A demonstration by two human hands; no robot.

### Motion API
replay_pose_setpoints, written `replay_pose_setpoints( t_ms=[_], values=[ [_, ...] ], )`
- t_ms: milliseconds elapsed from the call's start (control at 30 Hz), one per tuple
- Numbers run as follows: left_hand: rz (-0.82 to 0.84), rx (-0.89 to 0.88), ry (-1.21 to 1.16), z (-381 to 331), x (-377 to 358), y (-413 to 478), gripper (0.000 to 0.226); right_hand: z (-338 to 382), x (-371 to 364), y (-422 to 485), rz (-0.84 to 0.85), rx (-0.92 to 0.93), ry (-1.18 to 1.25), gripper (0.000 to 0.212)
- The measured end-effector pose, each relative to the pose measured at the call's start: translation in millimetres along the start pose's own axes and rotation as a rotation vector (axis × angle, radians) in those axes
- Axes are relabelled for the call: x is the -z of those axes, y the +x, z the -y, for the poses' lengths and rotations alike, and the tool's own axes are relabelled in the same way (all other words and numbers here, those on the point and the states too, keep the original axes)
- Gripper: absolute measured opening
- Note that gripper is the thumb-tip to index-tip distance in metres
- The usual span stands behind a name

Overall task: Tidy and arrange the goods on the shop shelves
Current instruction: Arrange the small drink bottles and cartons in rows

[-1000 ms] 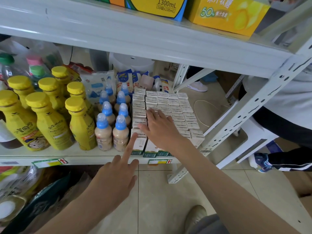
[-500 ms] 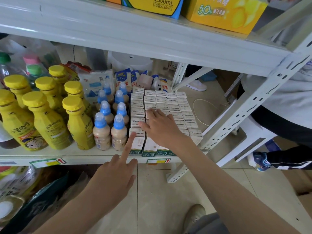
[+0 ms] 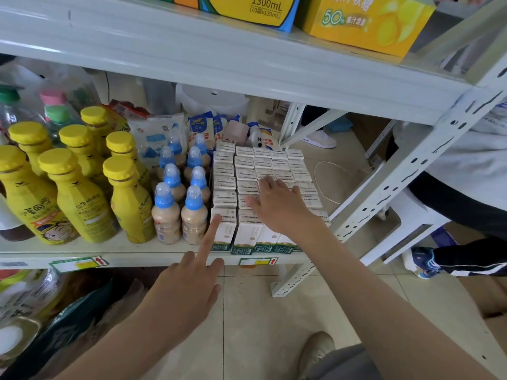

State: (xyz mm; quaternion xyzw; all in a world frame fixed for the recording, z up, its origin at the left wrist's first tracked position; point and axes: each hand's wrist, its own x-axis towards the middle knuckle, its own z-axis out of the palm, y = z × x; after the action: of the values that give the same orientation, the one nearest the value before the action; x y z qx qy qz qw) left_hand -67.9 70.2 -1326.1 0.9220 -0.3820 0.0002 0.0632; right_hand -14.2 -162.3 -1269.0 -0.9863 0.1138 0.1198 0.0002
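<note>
both hands are at the block of milk cartons [image 3: 274, 163] on the right end of the middle shelf [image 3: 137, 253]. right hand [image 3: 279, 207] lies flat on the front rows, palm down, fingers spread. left hand [image 3: 186, 292] is lower and nearer the edge, forefinger straight with its tip on the front carton [image 3: 223, 231] of the leftmost column, other fingers curled. the block runs long from front to back, away from the person, and that left column sits just beside the small blue-capped bottles [image 3: 166, 215]. squaring it up probably calls for a nudge rightward and back against the held block.
</note>
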Motion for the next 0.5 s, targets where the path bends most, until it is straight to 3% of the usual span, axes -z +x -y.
replay_pose_setpoints(
  t_ms=[500],
  values=[
    [-0.021,-0.006,0.002,2,0,-1,0.024,-20,9,0,0.032,-0.084,-0.02,0.071]
  ],
)
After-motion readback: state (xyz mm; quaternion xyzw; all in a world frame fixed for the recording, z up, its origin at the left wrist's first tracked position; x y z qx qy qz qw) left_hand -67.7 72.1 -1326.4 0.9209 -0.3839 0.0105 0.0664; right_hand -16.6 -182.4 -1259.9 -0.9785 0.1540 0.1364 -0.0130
